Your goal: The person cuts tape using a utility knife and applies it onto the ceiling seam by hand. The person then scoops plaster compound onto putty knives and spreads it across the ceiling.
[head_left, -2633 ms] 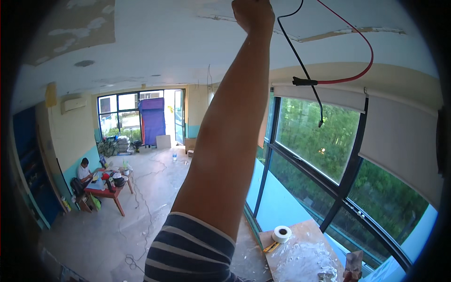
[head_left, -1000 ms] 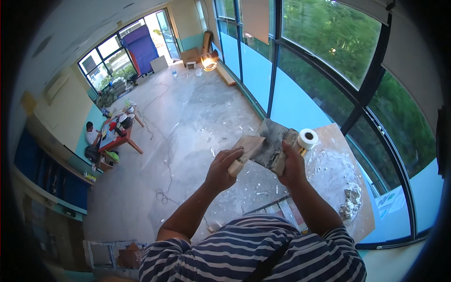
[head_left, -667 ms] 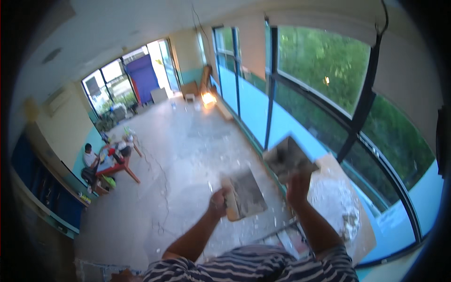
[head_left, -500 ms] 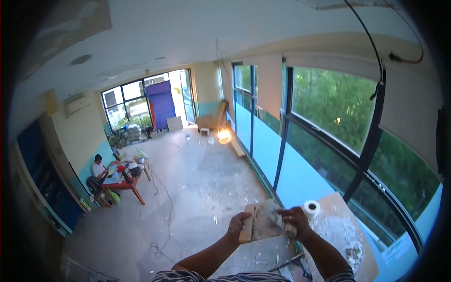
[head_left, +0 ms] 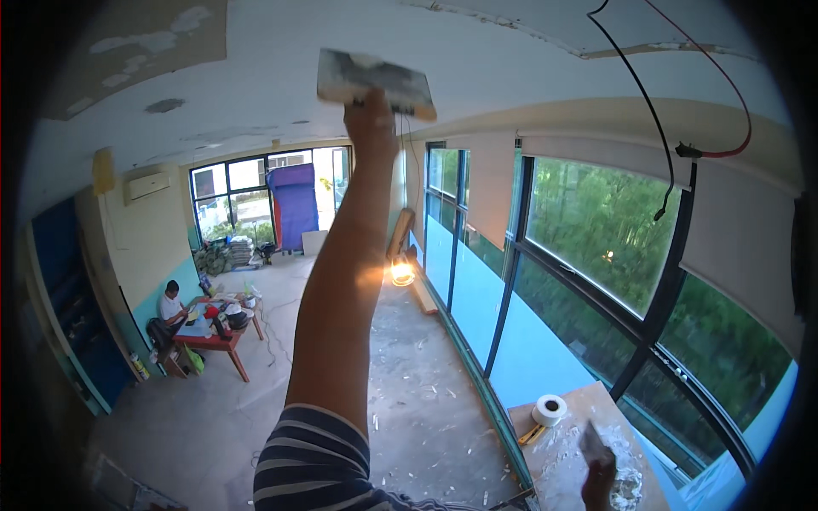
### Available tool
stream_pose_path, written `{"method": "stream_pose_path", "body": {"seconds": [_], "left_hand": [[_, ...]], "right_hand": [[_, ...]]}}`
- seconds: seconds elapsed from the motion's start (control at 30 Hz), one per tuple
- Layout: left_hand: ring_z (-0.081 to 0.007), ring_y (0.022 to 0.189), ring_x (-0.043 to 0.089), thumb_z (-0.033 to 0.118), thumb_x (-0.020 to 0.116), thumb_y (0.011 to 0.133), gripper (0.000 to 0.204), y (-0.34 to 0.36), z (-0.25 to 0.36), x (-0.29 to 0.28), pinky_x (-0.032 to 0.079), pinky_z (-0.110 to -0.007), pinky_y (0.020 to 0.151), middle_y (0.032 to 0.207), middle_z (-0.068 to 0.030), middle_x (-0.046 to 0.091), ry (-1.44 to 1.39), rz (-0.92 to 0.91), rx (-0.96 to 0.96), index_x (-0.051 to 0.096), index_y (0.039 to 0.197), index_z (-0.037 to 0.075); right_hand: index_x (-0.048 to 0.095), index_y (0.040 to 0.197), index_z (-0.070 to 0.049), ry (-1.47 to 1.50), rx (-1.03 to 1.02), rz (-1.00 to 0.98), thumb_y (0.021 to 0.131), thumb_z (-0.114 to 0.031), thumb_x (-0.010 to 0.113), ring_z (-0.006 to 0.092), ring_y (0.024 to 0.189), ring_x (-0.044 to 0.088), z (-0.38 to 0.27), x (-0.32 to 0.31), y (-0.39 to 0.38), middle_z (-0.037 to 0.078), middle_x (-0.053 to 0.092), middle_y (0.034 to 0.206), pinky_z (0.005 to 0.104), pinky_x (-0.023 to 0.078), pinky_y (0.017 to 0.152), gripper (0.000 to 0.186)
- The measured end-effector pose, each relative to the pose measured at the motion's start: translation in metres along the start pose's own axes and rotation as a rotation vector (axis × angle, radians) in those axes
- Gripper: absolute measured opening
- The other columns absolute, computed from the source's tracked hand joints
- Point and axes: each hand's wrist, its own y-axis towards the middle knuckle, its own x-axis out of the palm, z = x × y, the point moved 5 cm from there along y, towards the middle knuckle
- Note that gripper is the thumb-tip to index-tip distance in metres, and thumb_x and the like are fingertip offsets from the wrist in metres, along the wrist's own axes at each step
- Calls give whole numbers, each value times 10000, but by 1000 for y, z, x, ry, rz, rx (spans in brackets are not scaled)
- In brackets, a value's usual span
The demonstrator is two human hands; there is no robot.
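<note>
Left arm (head_left: pixel 336 289) stretched nearly straight up, you grip a flat, rectangular scraper (head_left: pixel 388 78) in your left hand (head_left: pixel 371 128) near the pale, patched ceiling (head_left: pixel 281 51), contact unclear; your lowered right hand (head_left: pixel 600 481) grasps a blurred grey blade (head_left: pixel 591 441) over a paste-smeared wooden board (head_left: pixel 588 397).

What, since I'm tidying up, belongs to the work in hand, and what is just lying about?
Apparently in use: wide blade in left hand; blurred flat tool in right hand; white-smeared board.

Seemingly lying about: green bag beside red table; pale panel.
</note>
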Motion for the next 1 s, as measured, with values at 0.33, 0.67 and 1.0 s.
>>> {"method": "stream_pose_path", "body": {"seconds": [0.33,0.67,1.0], "left_hand": [[-235,653,617,95,493,841,182,89,58,112,511,-321,588,768,-144,596,-294,175,-101,487,974,-29],[-247,650,610,153,589,854,127,99,134,195,511,-333,600,696,-68,600,90,281,-101,610,833,29],[-249,1087,548,289,473,883,405,124,37,131,479,-333,855,1157,-136,556,185,173,157,513,1169,4]], "right_hand": [[391,1260,56,-350,194,621,949,-297,507,378,1070,525,40,-200,-73,268,526,1160,423,420,908,484],[320,1355,83,-510,444,876,959,-249,491,421,1109,540,44,-264,-152,321,506,1229,448,445,925,545],[345,1337,78,-441,368,865,958,-216,498,381,1052,568,84,-254,-154,277,554,1163,414,467,881,504]]}}
